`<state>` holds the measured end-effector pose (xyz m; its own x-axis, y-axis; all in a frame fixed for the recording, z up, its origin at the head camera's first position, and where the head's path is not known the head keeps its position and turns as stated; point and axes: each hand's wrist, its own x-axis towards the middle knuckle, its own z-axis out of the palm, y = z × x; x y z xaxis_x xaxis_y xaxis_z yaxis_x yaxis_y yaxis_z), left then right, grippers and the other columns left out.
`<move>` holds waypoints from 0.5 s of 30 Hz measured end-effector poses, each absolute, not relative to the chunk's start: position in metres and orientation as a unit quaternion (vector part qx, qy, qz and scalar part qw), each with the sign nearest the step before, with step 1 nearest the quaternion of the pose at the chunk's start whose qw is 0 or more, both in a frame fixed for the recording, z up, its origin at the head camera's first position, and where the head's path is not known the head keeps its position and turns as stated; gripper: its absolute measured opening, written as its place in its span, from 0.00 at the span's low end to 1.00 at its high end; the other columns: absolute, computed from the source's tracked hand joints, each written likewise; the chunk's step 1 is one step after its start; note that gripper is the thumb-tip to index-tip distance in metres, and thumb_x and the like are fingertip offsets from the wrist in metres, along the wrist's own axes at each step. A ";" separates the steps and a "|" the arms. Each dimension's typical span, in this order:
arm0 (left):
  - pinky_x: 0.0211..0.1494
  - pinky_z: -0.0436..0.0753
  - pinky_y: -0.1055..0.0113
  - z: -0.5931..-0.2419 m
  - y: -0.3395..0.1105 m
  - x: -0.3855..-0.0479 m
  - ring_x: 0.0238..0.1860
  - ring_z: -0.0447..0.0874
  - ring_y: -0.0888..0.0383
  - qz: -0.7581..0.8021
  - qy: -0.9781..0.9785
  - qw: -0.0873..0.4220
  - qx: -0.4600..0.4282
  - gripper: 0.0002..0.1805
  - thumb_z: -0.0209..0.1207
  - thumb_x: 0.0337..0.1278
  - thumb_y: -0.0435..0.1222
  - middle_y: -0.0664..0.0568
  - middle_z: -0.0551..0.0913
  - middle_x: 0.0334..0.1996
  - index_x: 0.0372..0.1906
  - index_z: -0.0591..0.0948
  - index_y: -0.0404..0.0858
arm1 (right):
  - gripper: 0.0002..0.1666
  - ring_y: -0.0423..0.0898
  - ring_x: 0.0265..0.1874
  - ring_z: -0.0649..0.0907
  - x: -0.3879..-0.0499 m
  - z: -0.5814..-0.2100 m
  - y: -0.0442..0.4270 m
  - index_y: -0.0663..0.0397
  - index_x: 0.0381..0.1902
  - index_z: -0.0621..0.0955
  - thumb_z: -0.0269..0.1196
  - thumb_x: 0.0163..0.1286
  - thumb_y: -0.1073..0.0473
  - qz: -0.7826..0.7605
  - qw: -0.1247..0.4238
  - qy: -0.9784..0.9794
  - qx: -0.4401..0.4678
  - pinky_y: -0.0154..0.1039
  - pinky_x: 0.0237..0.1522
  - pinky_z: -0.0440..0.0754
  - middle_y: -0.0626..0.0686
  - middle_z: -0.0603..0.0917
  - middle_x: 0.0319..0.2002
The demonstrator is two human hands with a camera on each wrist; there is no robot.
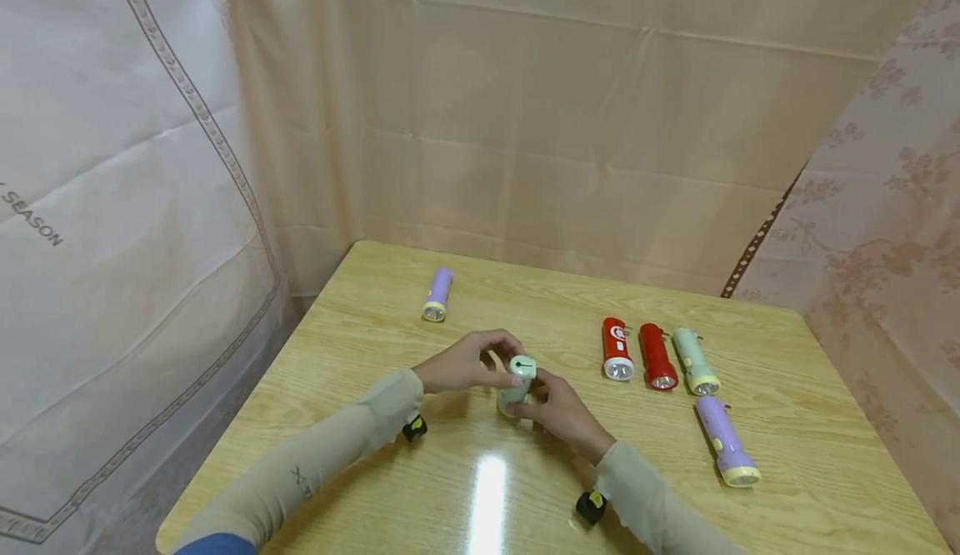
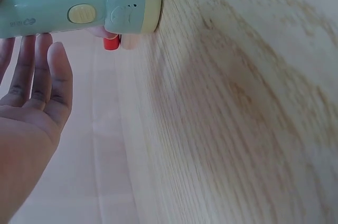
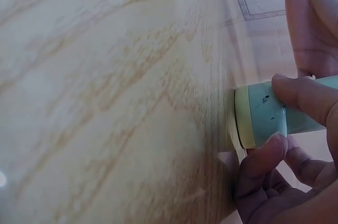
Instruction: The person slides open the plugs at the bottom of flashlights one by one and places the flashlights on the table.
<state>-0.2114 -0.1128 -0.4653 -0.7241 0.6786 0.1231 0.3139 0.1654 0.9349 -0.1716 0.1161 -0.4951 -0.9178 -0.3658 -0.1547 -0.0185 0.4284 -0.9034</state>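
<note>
A mint-green flashlight [image 1: 516, 387] stands head down on the wooden table, its cream rim [image 2: 152, 2] against the surface. My left hand [image 1: 474, 363] holds its upper body between thumb and fingers. Lower down, near the head, my right hand [image 1: 561, 412] grips it; in the right wrist view the thumb and fingers [image 3: 264, 160] close around the green collar. A cream switch [image 2: 82, 14] shows on the body in the left wrist view. The tail cap with its dark slot points up toward the head camera.
On the table's right lie two red flashlights [image 1: 617, 348] [image 1: 657, 357], another mint-green flashlight [image 1: 694, 361] and a purple flashlight [image 1: 726, 440]. A second purple flashlight [image 1: 438, 294] lies at the back left. Cloth curtains [image 1: 525, 122] surround the wooden table [image 1: 360, 488].
</note>
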 end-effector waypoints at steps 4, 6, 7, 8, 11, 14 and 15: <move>0.54 0.82 0.57 -0.466 -0.113 -0.213 0.52 0.80 0.54 0.557 0.747 0.167 0.321 0.13 0.64 0.71 0.44 0.54 0.83 0.49 0.56 0.81 0.50 | 0.37 0.53 0.56 0.80 -0.171 -0.495 0.116 0.51 0.67 0.78 0.77 0.62 0.50 -0.521 0.168 0.829 -0.112 0.56 0.55 0.79 0.51 0.83 0.59; 0.56 0.81 0.58 -0.466 -0.113 -0.213 0.52 0.80 0.55 0.561 0.748 0.168 0.312 0.12 0.62 0.73 0.45 0.55 0.83 0.50 0.56 0.82 0.49 | 0.37 0.53 0.56 0.80 -0.172 -0.495 0.115 0.51 0.67 0.78 0.78 0.62 0.50 -0.522 0.169 0.829 -0.111 0.56 0.55 0.79 0.51 0.83 0.58; 0.57 0.81 0.58 -0.466 -0.113 -0.213 0.53 0.80 0.55 0.563 0.748 0.170 0.308 0.12 0.62 0.73 0.45 0.55 0.84 0.50 0.55 0.82 0.49 | 0.37 0.53 0.55 0.80 -0.172 -0.496 0.115 0.52 0.66 0.78 0.78 0.61 0.50 -0.523 0.169 0.828 -0.111 0.55 0.54 0.79 0.51 0.83 0.57; 0.58 0.81 0.58 -0.465 -0.113 -0.213 0.53 0.80 0.55 0.564 0.749 0.170 0.303 0.12 0.61 0.73 0.46 0.55 0.84 0.51 0.55 0.82 0.49 | 0.37 0.53 0.55 0.80 -0.172 -0.496 0.115 0.52 0.66 0.78 0.78 0.61 0.50 -0.523 0.168 0.828 -0.113 0.55 0.54 0.79 0.52 0.83 0.57; 0.59 0.80 0.58 -0.464 -0.113 -0.213 0.54 0.81 0.55 0.570 0.747 0.175 0.294 0.12 0.62 0.73 0.46 0.55 0.84 0.51 0.55 0.83 0.49 | 0.37 0.53 0.55 0.80 -0.172 -0.496 0.116 0.52 0.67 0.78 0.77 0.62 0.51 -0.526 0.172 0.825 -0.115 0.52 0.53 0.80 0.52 0.83 0.56; 0.59 0.81 0.57 -0.463 -0.112 -0.214 0.54 0.81 0.55 0.577 0.743 0.181 0.286 0.12 0.63 0.72 0.45 0.55 0.84 0.51 0.54 0.83 0.48 | 0.39 0.53 0.55 0.80 -0.173 -0.497 0.118 0.51 0.69 0.76 0.76 0.63 0.50 -0.529 0.183 0.819 -0.121 0.49 0.52 0.80 0.53 0.82 0.58; 0.59 0.81 0.56 -0.463 -0.112 -0.214 0.54 0.81 0.55 0.580 0.741 0.183 0.284 0.12 0.63 0.72 0.45 0.55 0.84 0.52 0.54 0.83 0.47 | 0.40 0.53 0.55 0.80 -0.173 -0.497 0.118 0.51 0.70 0.75 0.76 0.64 0.50 -0.532 0.190 0.816 -0.120 0.48 0.50 0.80 0.53 0.82 0.59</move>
